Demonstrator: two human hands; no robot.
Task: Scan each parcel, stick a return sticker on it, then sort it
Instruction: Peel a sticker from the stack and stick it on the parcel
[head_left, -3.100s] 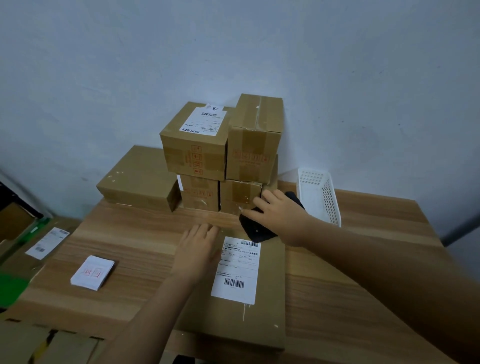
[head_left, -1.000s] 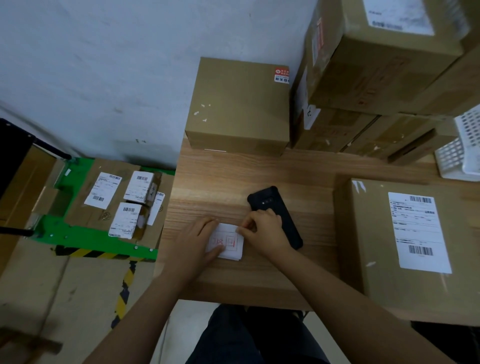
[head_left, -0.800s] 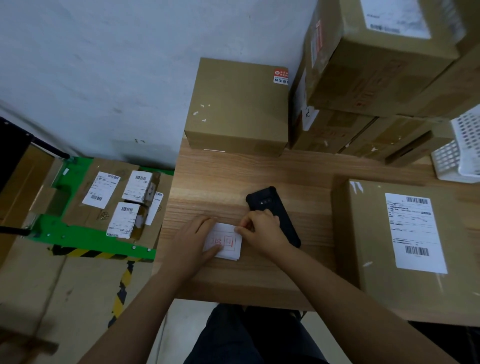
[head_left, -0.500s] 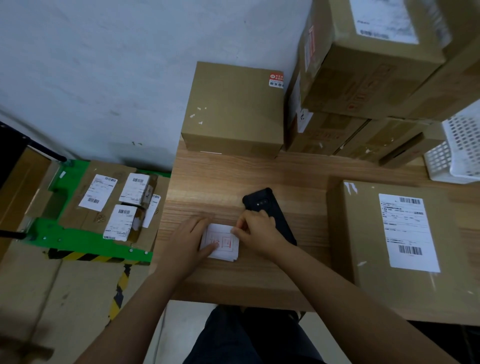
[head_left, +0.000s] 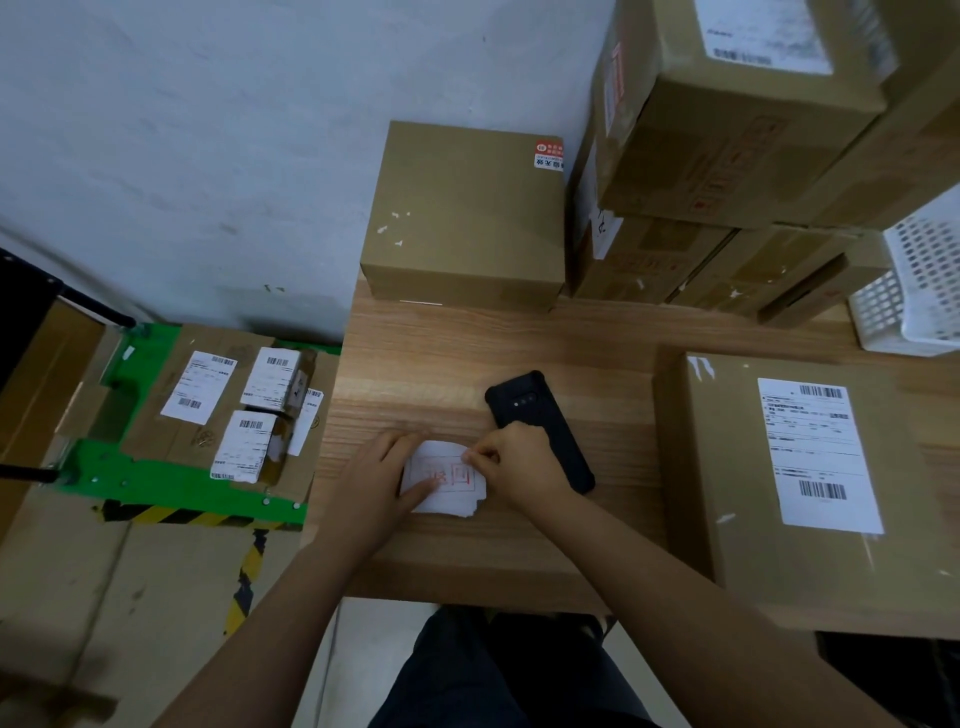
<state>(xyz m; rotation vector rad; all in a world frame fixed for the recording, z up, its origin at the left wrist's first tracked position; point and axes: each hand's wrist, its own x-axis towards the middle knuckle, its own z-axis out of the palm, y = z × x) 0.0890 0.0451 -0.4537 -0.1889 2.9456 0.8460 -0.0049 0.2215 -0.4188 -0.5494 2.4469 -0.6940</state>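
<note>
The stack of return stickers (head_left: 451, 505) lies on the counter (head_left: 467, 353) at centre frame, just left of the black handheld scanner (head_left: 540, 415).

- The left hand (head_left: 371, 486) lies flat with fingers straight, pressing the stack down at its left side.
- The right hand (head_left: 522, 467) pinches the upper right edge of the top sticker (head_left: 453, 475) between thumb and forefinger.

**Handling (estimate).** The stickers are thin, light paper, limp and easily creased. The adhesive face will probably cling to skin once peeled. Take hold at a corner or edge only, and keep the stack pinned while lifting.

The flat parcel (head_left: 727, 467) at right of frame, well apart from the stack, looks stiff. There is bare cardboard beside its shipping label (head_left: 818, 457).

**Containers.**

- The white perforated basket (head_left: 924, 291) is at the right edge. Its contents cannot be determined from this angle.
- The green trolley (head_left: 156, 486) at lower left carries flattened cardboard and several small labelled parcels (head_left: 249, 441).
</note>
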